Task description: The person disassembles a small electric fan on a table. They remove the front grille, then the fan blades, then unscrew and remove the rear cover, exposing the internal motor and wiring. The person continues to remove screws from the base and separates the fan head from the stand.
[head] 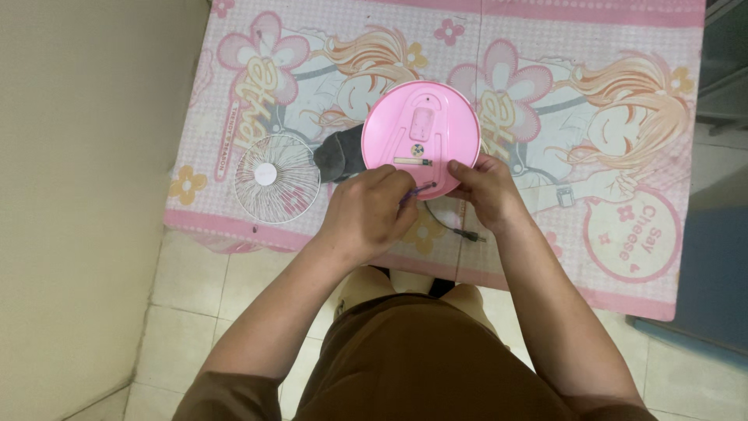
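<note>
Wall: a plain beige surface fills the left edge, beside the pale floor tiles (179,288).
Fan grille: a round white wire grille (276,178) with a solid white hub lies flat on the counter, near its left edge, well left of the pink disc.
Dark part: a dark grey rounded piece (340,153) lies between the grille and the disc, touching the disc's left rim.
Left hand: the left hand (366,212) has its grip closed on a thin purple tool (416,191), whose tip meets the near face of the disc.
Pink disc: a round, glossy pink plastic disc (421,132) stands tilted near the middle of the counter, back side up. It shows a raised rounded-rectangle panel, a small dark round mark below it, and a short pale bar lower down.
Right hand: the right hand (485,189) grips the disc's near right rim, thumb on the face.
Cable: a thin dark cable (458,228) with a small plug lies on the counter just near the right hand.
Counter cover: a pink and white cloth (608,140) printed with flowers and cartoon figures; a round pink badge shape sits at the near right.
</note>
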